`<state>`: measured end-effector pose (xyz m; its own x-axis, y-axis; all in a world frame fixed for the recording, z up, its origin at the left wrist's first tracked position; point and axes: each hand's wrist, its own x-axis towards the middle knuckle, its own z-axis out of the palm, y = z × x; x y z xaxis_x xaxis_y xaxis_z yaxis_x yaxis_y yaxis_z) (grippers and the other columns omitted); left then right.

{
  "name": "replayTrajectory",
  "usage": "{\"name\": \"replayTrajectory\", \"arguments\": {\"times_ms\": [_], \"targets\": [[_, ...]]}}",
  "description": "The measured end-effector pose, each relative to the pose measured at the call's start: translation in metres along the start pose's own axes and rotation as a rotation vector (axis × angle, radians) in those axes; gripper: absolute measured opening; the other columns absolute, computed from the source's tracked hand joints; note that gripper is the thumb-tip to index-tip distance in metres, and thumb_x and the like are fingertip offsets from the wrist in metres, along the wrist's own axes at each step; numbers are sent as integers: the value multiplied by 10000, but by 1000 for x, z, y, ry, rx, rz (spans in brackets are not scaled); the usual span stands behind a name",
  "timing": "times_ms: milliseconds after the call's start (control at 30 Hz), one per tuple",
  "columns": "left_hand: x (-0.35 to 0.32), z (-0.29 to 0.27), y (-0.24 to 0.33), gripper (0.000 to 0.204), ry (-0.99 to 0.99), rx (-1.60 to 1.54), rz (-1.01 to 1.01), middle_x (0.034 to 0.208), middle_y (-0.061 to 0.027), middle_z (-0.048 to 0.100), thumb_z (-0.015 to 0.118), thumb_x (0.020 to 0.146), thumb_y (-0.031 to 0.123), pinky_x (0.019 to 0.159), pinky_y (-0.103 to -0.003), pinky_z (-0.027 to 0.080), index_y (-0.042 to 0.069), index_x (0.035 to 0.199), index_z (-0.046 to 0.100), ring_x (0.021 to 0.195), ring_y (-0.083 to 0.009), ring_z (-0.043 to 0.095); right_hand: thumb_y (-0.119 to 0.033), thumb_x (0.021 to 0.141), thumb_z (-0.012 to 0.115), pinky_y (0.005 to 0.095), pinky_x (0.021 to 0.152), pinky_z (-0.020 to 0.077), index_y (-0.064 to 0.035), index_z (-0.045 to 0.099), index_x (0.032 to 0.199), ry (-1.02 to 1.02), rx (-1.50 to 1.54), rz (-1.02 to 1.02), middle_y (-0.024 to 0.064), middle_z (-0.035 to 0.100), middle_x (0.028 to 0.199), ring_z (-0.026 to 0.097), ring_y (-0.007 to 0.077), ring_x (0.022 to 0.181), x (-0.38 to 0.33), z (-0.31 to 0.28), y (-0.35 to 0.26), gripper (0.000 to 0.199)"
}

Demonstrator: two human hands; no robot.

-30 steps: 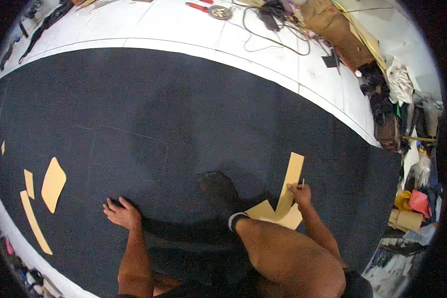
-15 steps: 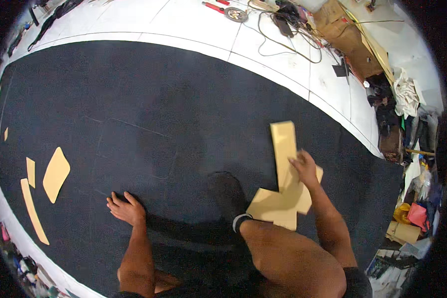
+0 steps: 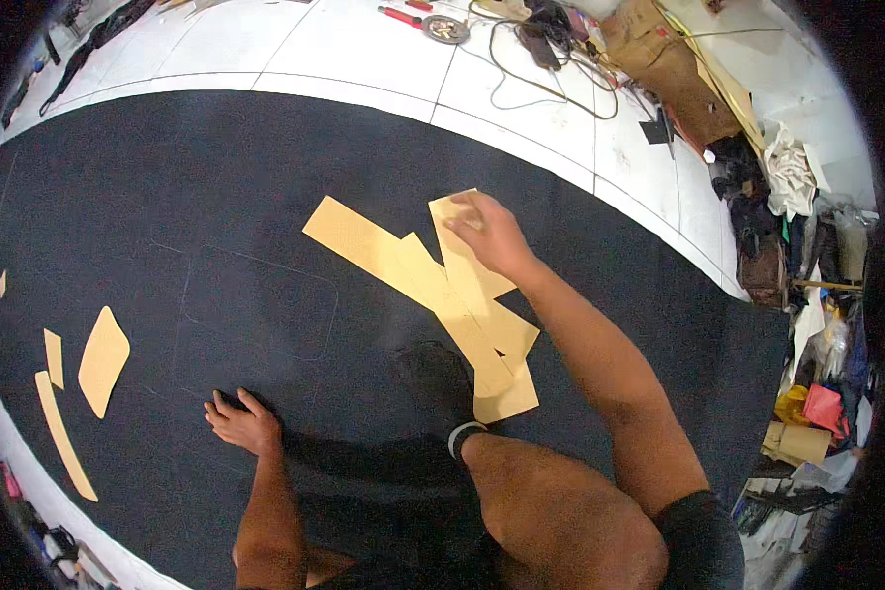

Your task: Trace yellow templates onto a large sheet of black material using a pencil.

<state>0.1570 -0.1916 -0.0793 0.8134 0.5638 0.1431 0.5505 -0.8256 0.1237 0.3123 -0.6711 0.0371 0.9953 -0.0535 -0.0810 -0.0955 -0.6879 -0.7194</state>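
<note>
Right grip [image 3: 489, 236] sits over the top end of a yellow card piece [image 3: 474, 272]; blur, can't tell if you're pinching it. Left and below it, a long card strip [image 3: 354, 236] and others overlap, not yet separated. Your left grip [image 3: 244, 423] lies flat, fingers spread, holding nothing, on black cloth [image 3: 216, 167]. Just beyond: faint outline [image 3: 336, 305], already marked. Farther left: rounded card piece [image 3: 104, 362], lying apart.

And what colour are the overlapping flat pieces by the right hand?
The overlapping flat pieces are pale yellowish tan; the head view shows them best.
</note>
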Motion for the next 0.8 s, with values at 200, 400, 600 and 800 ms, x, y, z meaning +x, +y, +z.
{"name": "replayTrajectory", "arguments": {"times_ms": [200,400,600,800], "targets": [[2,0,0,606,27,27,7,1562,-250,382,494,1031,453,1193,-589,247,58,1488,451,1459,-447,326,-390,919,721,470,1034,498,-128,590,1361,-52,-424,2,142,544,1461,541,338,1331,-84,-22,56,530],[3,-2,0,616,-1,-11,19,1565,-249,382,484,1030,478,1191,-588,255,55,1477,470,1456,-453,336,-461,924,689,506,1120,435,-195,543,1444,-68,-596,123,164,428,1561,379,409,1452,-117,-19,98,602],[1,-3,3,646,-27,-13,-27,1579,-254,360,462,1033,508,1194,-588,247,46,1484,463,1464,-467,318,-443,950,667,520,1121,425,-182,535,1448,129,-635,315,235,393,1560,383,474,1423,-173,-60,152,577],[3,-7,0,674,-36,-36,-3,1590,-265,331,424,1038,539,1198,-589,235,48,1499,449,1482,-471,276,-437,907,723,525,1041,470,-44,543,1363,172,-541,535,224,518,1381,503,405,1283,-210,-52,102,629]]}}
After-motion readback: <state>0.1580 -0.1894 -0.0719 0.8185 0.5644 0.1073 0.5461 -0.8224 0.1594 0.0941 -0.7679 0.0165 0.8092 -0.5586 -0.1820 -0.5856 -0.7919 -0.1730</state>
